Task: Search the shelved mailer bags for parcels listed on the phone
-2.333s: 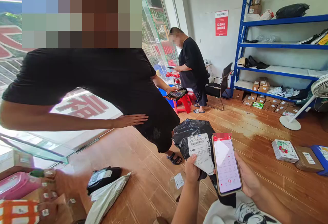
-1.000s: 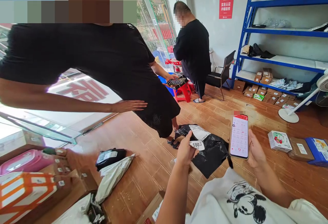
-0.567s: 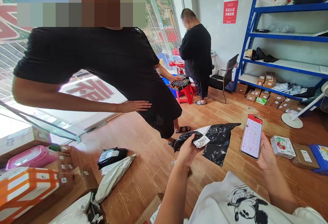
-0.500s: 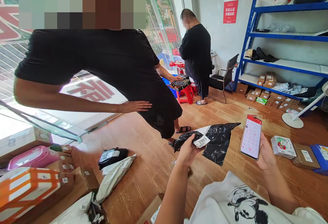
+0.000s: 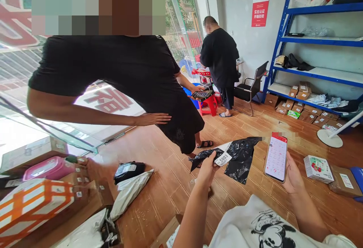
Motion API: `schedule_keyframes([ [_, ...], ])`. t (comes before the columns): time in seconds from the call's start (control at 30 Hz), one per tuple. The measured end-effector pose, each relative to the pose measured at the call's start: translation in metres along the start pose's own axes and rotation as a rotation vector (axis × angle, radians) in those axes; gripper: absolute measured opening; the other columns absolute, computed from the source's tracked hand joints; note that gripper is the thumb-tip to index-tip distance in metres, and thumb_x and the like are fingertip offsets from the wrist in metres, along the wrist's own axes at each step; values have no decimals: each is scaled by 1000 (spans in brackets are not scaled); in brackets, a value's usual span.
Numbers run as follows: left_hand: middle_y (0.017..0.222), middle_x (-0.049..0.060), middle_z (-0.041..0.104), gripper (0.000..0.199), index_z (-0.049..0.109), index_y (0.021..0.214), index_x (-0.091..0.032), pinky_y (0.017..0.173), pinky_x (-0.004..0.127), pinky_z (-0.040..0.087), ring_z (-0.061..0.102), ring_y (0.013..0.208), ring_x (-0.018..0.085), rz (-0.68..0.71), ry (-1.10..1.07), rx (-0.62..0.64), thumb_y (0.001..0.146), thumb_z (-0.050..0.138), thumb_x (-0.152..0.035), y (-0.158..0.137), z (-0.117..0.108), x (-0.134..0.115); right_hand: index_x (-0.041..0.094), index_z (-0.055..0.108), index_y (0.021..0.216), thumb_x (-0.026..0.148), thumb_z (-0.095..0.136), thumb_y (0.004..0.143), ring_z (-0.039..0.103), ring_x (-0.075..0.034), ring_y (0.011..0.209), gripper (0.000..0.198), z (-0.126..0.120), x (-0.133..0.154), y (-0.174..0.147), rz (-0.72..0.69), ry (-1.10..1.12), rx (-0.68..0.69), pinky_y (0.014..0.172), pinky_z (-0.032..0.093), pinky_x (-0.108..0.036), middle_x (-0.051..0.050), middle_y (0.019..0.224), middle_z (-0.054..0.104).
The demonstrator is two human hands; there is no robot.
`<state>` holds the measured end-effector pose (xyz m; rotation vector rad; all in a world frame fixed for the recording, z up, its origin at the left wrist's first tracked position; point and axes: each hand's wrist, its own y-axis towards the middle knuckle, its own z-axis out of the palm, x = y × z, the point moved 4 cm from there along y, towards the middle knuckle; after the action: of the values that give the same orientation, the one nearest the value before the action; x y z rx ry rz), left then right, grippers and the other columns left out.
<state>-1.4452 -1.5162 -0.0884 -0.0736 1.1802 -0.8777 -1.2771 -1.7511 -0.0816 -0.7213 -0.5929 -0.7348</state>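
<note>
Pinched in my left hand (image 5: 209, 166) is a black plastic mailer bag (image 5: 242, 157), crumpled and loose, hanging over the floor. A white label reading 5003 (image 5: 223, 159) sits on it beside my thumb. My right hand (image 5: 293, 174) is closed round a smartphone (image 5: 275, 159), held upright with its lit screen facing me. The screen shows a red bar at the top and rows of small icons. The phone is to the right of the bag, apart from it.
A person in black (image 5: 121, 74) stands close in front, holding a phone (image 5: 202, 94). Farther back is another person (image 5: 219, 59) by a chair (image 5: 255, 85). Blue shelving (image 5: 320, 41) holds parcels at right. Boxes lie at left, including an orange-taped one (image 5: 36, 206); a white box (image 5: 319, 168) is at right.
My view has turned slightly left, so the surroundings shift right in the picture. Both hands keep hold of the bag and the smartphone. The far person's arm has moved slightly outward.
</note>
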Motion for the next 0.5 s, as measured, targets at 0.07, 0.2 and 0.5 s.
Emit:
schedule_keyframes([
  [0.07, 89, 12, 77, 26, 68, 85, -12, 80, 34, 58, 73, 89, 24, 49, 5, -38, 75, 78, -35, 2, -11, 10, 24, 75, 107, 62, 78, 71, 74, -36, 102, 53, -5, -4, 8, 50, -32, 38, 97, 55, -57, -9, 99, 81],
  [0.2, 81, 11, 76, 39, 69, 79, -12, 69, 28, 55, 72, 82, 23, 128, -59, -211, 63, 86, -44, -13, -44, 38, 27, 72, 117, 68, 77, 67, 73, -38, 103, 64, -9, -14, 27, 180, -96, 162, 99, 51, -62, -10, 105, 80],
  [0.5, 70, 4, 73, 13, 70, 84, -13, 58, 21, 52, 65, 57, 12, 286, -807, -1010, 79, 76, -23, -166, -123, 201, 45, 42, 150, 90, 50, 61, 60, -44, 124, 100, -24, -97, 74, 780, -627, 621, 92, 51, -68, -14, 151, 54],
])
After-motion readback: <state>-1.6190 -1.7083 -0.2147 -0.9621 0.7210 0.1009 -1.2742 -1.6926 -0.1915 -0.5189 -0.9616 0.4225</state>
